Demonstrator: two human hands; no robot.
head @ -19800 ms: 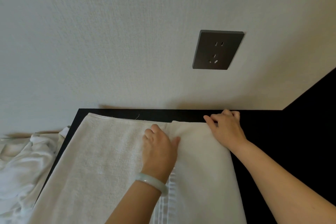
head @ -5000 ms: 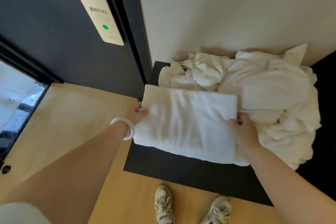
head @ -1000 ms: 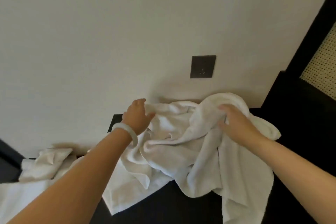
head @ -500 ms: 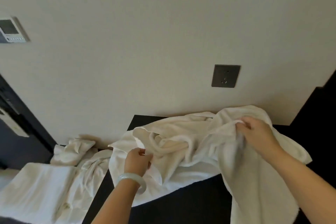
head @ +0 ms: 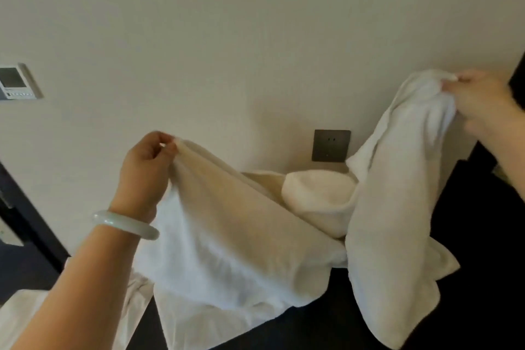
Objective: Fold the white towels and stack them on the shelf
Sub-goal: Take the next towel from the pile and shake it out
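Above the dark table (head: 312, 329), the left hand (head: 145, 173) at nine o'clock and right hand (head: 483, 105) at two, each grip pinching the sagging white towel (head: 255, 236), spread it for folding; next likely means finding corners and pulling taut.

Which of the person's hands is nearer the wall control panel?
Left. The left hand grips the white towel below and right of the wall control panel; the right hand grips it at the far right.
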